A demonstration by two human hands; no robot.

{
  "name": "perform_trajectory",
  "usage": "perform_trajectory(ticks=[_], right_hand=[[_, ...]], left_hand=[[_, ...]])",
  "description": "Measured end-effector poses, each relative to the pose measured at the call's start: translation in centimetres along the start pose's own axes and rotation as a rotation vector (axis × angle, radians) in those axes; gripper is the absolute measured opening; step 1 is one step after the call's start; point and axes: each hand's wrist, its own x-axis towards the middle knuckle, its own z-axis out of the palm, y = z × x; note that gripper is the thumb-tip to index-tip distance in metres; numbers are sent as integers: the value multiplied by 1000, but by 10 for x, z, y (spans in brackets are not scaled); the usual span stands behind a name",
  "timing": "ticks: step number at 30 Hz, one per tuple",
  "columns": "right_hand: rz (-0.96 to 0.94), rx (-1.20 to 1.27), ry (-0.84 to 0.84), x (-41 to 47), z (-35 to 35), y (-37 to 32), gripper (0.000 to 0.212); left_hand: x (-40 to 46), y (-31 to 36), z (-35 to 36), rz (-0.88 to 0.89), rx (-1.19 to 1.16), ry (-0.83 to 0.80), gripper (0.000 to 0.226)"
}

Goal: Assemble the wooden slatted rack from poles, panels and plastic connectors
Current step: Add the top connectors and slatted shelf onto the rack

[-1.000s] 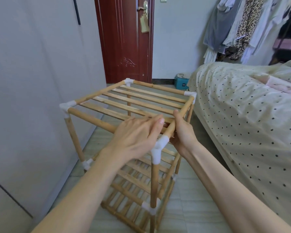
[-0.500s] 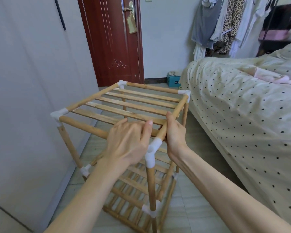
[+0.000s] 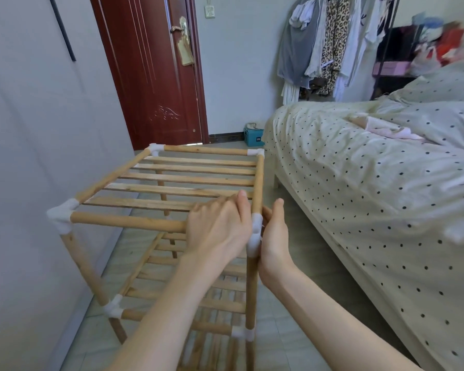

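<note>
The wooden slatted rack point(image 3: 172, 180) stands on the floor, with white plastic connectors at its corners and lower slatted shelves beneath the top panel. My left hand point(image 3: 220, 226) lies palm down on the near right end of the front pole point(image 3: 126, 219), fingers stretched over the nearest slats toward the right side pole point(image 3: 258, 180). My right hand point(image 3: 275, 236) holds the near right corner connector point(image 3: 254, 238) from the right. Its fingers wrap behind the connector and side pole, and its thumb stands up free.
A grey wall runs close along the rack's left side. A bed point(image 3: 373, 196) with a dotted cover lies to the right, with a strip of tiled floor point(image 3: 300, 303) between them. A red door point(image 3: 150, 70), a small blue box point(image 3: 253, 136) and hanging clothes point(image 3: 324, 41) are at the back.
My right hand has slid down from the side pole to the corner connector and its thumb has lifted off. My left hand has shifted right against the corner. The view has swung right.
</note>
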Motion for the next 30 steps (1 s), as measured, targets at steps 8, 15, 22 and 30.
perform_trajectory(ticks=[8,15,22,30], right_hand=[[-113,-92,-26,-13,18,14,65],[-141,3,69,4,16,8,63],[-157,-8,141,9,20,10,53],[-124,25,159,10,20,11,30]], left_hand=[[9,-42,-17,125,-17,-289,48],[17,-27,1,104,96,-213,43],[16,-27,0,146,144,-102,66],[14,-24,-2,115,205,-89,64]])
